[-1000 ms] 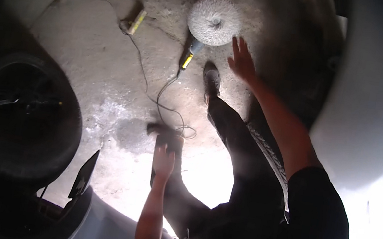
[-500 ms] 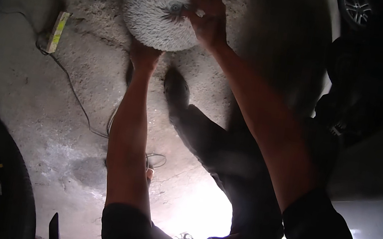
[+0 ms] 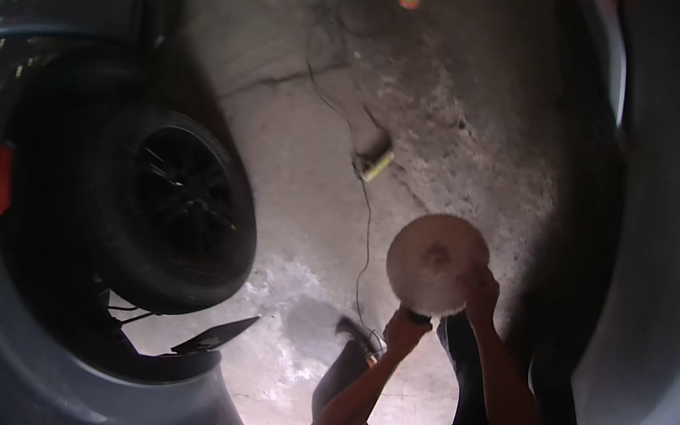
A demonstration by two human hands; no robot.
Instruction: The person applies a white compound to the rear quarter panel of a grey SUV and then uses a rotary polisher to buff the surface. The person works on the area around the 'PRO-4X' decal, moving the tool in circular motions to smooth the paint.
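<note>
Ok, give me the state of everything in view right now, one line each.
Round white fluffy pad: lifted off the floor, flat face toward the camera.
Left hand: closed on a dark part under the pad.
Right hand: fingers on the pad's right edge.
Thin cable: loose along the concrete floor.
Car wheel: mounted, tyre on the floor.

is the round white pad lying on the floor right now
No, the round white pad is held up off the concrete floor, with the right hand at its edge and the left hand beneath it.
</note>
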